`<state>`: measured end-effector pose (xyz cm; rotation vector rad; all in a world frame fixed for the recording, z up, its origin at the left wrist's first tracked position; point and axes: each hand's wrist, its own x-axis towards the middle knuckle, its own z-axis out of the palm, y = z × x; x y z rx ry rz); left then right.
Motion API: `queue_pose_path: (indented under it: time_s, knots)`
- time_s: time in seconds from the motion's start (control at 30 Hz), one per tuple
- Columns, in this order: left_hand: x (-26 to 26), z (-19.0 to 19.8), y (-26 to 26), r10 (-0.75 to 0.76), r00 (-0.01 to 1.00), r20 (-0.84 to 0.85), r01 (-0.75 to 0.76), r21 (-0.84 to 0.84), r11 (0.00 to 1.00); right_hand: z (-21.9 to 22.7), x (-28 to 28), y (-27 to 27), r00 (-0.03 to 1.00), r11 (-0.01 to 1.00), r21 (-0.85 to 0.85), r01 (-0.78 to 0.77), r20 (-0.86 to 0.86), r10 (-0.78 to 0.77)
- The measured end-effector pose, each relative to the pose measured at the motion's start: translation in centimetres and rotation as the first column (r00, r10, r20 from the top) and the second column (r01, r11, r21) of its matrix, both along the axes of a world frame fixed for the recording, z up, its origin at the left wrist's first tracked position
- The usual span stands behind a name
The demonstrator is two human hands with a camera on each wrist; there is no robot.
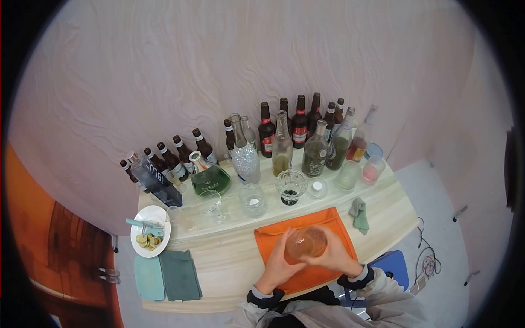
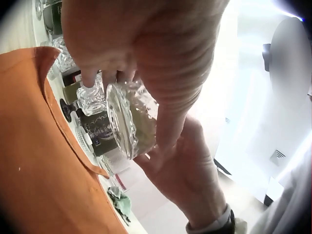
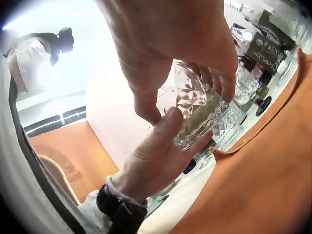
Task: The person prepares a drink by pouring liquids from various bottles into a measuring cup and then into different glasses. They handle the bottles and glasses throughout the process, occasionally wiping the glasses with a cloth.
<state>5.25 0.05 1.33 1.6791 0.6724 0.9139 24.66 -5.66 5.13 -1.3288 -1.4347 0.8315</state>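
Observation:
A cut-crystal glass tumbler (image 1: 305,243) is held between both hands over an orange cloth (image 1: 268,240). My left hand (image 1: 280,265) grips its left side and my right hand (image 1: 338,254) grips its right side, thumbs toward me. The left wrist view shows the thick base of the tumbler (image 2: 127,119) turned toward the cloth, raised above it. Faceted walls of the tumbler (image 3: 195,105) show in the right wrist view, with fingers curled around both sides. Some fingers are hidden behind the glass.
Along the back of the table stand brown bottles (image 1: 299,128), a green decanter (image 1: 210,177) and several glasses (image 1: 252,199). A plate (image 1: 139,249) with sliced fruit and dark green cloth (image 1: 180,276) lie left. A small green rag (image 1: 359,216) is at right.

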Motion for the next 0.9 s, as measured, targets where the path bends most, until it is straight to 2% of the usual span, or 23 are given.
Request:
queue_pose_path:
  time_s: [0.03,0.07,0.13,0.17,0.23,0.47,0.57,0.7,0.77,0.9]
  knots:
    - [-0.4,1.0,-0.2,0.08,0.994,-0.079,-0.075,0.063,0.995,-0.5,0.7,0.3,0.996,0.996,0.017,0.092,-0.008,-0.092]
    - [-0.8,1.5,-0.2,0.163,0.975,-0.151,-0.144,0.132,0.981,-0.8,1.8,1.0,0.996,0.996,0.016,0.092,-0.008,-0.092]
    - [-2.3,0.0,0.4,0.172,0.971,-0.168,-0.148,0.143,0.979,-1.1,4.5,3.7,0.955,0.959,0.143,0.245,0.133,-0.264]
    - [-3.1,-0.6,0.5,0.181,0.966,-0.185,-0.153,0.155,0.976,-1.3,5.5,5.0,0.955,0.958,0.145,0.247,0.131,-0.266]
    - [-3.9,-0.7,0.5,0.217,0.96,-0.178,-0.189,0.163,0.968,-1.6,7.3,8.0,0.887,0.9,0.19,0.392,0.182,-0.425]
    - [-5.5,-0.5,0.4,0.291,0.945,-0.151,-0.269,0.147,0.952,-5.3,11.3,15.0,0.85,0.872,0.162,0.461,0.2,-0.487]
    - [-5.9,-1.1,0.5,0.315,0.936,-0.159,-0.292,0.15,0.944,-5.9,11.5,15.7,0.848,0.876,0.105,0.47,0.223,-0.481]
    - [-6.2,-1.4,0.6,0.312,0.932,-0.183,-0.281,0.176,0.943,-6.3,11.6,15.8,0.851,0.881,0.126,0.456,0.227,-0.473]
    - [-6.2,-1.2,0.4,0.327,0.931,-0.164,-0.318,0.079,0.945,-6.2,11.8,15.7,0.855,0.898,0.105,0.427,0.276,-0.439]
    - [-6.2,-1.9,0.4,0.339,0.925,-0.173,-0.332,0.067,0.941,-6.9,12.5,15.4,0.864,0.913,0.101,0.396,0.295,-0.408]
